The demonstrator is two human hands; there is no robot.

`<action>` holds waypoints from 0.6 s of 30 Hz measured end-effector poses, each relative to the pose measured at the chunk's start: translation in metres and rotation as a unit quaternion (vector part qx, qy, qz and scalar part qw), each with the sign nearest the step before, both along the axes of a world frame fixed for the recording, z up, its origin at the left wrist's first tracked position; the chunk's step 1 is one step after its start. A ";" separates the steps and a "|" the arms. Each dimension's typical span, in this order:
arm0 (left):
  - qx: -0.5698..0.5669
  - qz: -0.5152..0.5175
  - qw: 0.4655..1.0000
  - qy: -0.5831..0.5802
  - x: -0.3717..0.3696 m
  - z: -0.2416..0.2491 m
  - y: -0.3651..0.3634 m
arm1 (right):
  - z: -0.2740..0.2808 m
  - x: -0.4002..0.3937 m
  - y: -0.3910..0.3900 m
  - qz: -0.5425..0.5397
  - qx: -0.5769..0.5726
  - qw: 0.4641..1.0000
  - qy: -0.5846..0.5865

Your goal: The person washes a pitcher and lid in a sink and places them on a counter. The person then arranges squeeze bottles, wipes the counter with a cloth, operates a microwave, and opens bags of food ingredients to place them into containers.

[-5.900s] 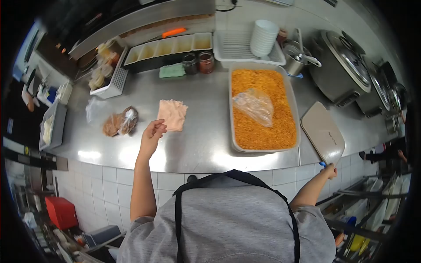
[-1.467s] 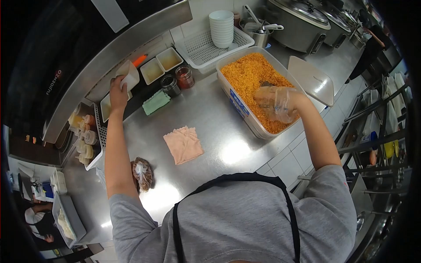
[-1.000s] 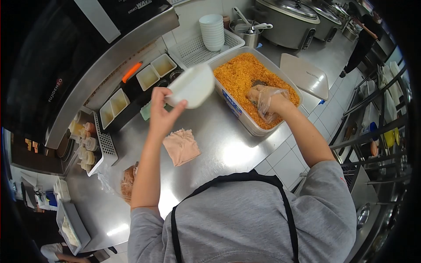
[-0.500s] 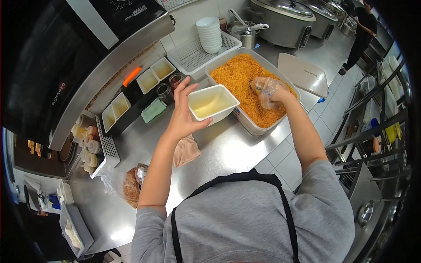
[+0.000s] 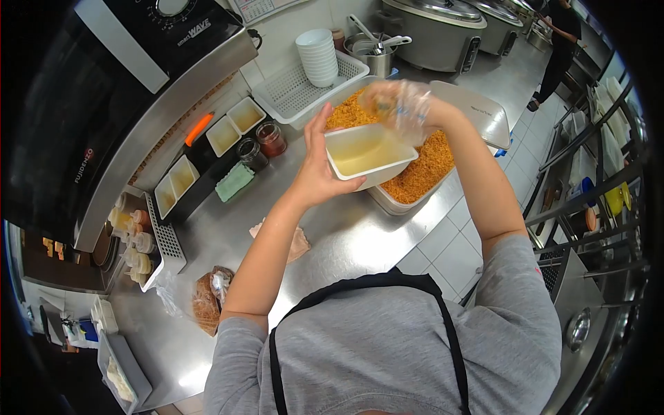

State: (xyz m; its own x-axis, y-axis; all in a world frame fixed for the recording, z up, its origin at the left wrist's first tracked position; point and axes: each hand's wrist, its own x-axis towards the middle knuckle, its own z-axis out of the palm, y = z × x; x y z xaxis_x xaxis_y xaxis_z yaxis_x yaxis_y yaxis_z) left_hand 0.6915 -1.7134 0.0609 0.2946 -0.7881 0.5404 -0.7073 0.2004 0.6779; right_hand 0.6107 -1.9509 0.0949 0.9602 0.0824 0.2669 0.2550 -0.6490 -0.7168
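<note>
My left hand [image 5: 315, 173] grips a small white rectangular container [image 5: 363, 152] by its near left side, tilted so its pale yellowish inside shows. Just above its far right corner is my right hand [image 5: 404, 111], in a clear plastic glove. Its fingers are curled and slightly blurred, and what they hold, if anything, is hidden. Below both hands stands a large translucent tub [image 5: 394, 206] filled with orange-brown crumbs [image 5: 425, 169]. The container and my right hand cover part of the tub.
A lid [image 5: 474, 111] lies beyond the tub. Behind are a white basket [image 5: 283, 93] with stacked bowls [image 5: 317, 59], and rice cookers [image 5: 436, 34]. Spice jars [image 5: 271, 138], a green cloth [image 5: 235, 182] and a bagged brown food [image 5: 206, 304] are leftward. A person [image 5: 557, 52] stands far right.
My right hand has risen out of the crumbs and moved left, over the small container's edge. My left hand has brought the container to the right, over the tub.
</note>
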 end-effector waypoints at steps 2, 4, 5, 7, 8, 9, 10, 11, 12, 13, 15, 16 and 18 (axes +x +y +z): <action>-0.005 -0.012 0.999 0.040 0.001 -0.004 -0.003 | 0.010 0.000 0.024 0.056 -0.026 0.997 0.047; 0.001 -0.008 0.999 0.050 0.003 -0.004 -0.003 | 0.011 0.001 0.033 0.080 -0.038 0.991 0.100; 0.007 -0.007 0.998 0.062 0.004 -0.005 -0.002 | 0.006 0.002 0.032 0.094 -0.018 0.989 0.113; 0.003 -0.002 0.999 0.039 0.007 -0.005 -0.001 | 0.005 0.005 0.035 0.109 0.001 0.986 0.126; 0.000 0.000 1.000 0.017 0.007 -0.006 0.000 | 0.006 0.005 0.036 0.116 -0.065 0.985 0.110; -0.001 0.000 1.000 0.017 0.007 -0.007 0.000 | 0.008 0.005 0.039 0.122 -0.131 0.979 0.094; -0.002 -0.002 1.000 0.026 0.007 -0.007 0.000 | 0.009 0.004 0.041 0.122 -0.131 0.979 0.094; -0.003 -0.004 0.999 0.034 0.007 -0.008 0.000 | 0.012 0.003 0.042 0.119 -0.132 0.978 0.109; -0.004 -0.004 0.999 0.034 0.007 -0.008 0.000 | 0.015 0.001 0.044 0.117 -0.133 0.976 0.124; -0.008 -0.002 1.000 0.024 0.007 -0.008 0.000 | 0.019 -0.002 0.045 0.117 -0.134 0.976 0.124; -0.013 0.001 1.000 0.013 0.006 -0.008 0.000 | 0.028 -0.007 0.046 0.103 -0.053 0.984 0.138; -0.005 0.007 1.000 -0.008 0.006 -0.008 0.000 | 0.033 -0.008 0.043 0.094 -0.018 0.986 0.140; 0.003 0.014 1.000 -0.028 0.005 -0.009 0.001 | 0.033 -0.013 0.030 0.066 0.045 0.987 0.138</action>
State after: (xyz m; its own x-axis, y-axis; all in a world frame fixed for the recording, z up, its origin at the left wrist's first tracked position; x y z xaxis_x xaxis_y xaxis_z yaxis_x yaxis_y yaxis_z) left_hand 0.6966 -1.7122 0.0523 0.2854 -0.7838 0.5516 -0.7497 0.1760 0.6380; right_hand 0.5981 -1.9207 0.1281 0.9800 0.1989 0.0091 0.1199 -0.5532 -0.8244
